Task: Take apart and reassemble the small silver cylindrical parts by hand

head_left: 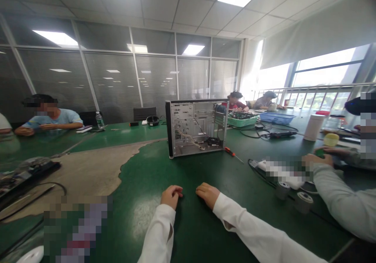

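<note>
An open computer case (198, 128) stands upright on the green table (141, 169), its metal inside, cables and a dark part showing. A red and black screwdriver (230, 152) lies at its lower right corner. In front of the case, my left hand (171, 196) rests on the table with its fingers curled together; whatever they hold, if anything, is hidden. To its right lies my right hand (208, 194), palm down with nothing visible in it, its fingers loosely extended. The two hands are apart, and neither touches the case.
A power strip (279, 172) and two grey cylinders (304, 202) lie on the right, near a person's sleeved arm (337, 196). Green (242, 120) and blue baskets (276, 117) stand behind. Electronic parts (26, 175) are at the left. Several people sit around.
</note>
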The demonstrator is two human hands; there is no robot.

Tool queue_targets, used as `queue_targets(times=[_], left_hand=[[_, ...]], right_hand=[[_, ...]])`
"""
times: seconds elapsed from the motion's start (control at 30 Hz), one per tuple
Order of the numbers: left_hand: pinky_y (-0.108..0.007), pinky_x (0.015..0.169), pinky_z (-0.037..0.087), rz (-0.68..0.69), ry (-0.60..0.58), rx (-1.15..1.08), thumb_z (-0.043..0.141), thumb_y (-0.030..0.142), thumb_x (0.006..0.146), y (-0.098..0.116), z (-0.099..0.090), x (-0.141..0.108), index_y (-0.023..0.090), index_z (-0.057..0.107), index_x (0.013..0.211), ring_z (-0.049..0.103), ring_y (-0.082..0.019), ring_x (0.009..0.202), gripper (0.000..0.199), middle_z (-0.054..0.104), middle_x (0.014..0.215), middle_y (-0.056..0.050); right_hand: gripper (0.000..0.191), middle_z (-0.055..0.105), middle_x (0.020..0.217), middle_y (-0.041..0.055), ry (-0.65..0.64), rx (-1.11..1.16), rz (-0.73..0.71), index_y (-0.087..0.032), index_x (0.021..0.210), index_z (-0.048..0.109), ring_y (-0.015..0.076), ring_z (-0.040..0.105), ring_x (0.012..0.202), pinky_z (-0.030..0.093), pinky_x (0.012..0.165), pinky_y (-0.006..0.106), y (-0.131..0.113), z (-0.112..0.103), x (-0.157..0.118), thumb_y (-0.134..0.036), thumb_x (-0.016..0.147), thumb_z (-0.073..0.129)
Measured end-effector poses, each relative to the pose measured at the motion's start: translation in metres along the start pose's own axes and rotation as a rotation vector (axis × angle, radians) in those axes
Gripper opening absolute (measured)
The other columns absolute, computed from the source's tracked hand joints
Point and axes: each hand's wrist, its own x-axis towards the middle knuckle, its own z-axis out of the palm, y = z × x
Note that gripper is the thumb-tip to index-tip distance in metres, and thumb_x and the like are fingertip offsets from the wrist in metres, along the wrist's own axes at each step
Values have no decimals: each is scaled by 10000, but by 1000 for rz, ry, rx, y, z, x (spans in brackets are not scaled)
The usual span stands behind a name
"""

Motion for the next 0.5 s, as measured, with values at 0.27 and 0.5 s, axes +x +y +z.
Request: queue_targets(times=[0.27, 0.5], left_hand=[[-233, 636, 461, 2, -3, -5, 342, 11, 579, 1, -1, -1, 133, 584, 711, 607, -111, 601, 302, 621, 697, -17], [-234, 660, 454, -4, 10, 34, 363, 34, 593, 7, -3, -3, 156, 592, 693, 604, -111, 603, 279, 617, 638, 8]], right_hand=[[295, 581, 794, 63, -63, -353, 330, -209, 861, 569, 185, 518, 729, 399, 647, 307, 60, -68, -92, -106, 772, 307], [208, 574, 781, 72, -30, -613, 782, -212, 800, 564, 223, 536, 738, 373, 596, 316, 135, -119, -169, -203, 741, 364]])
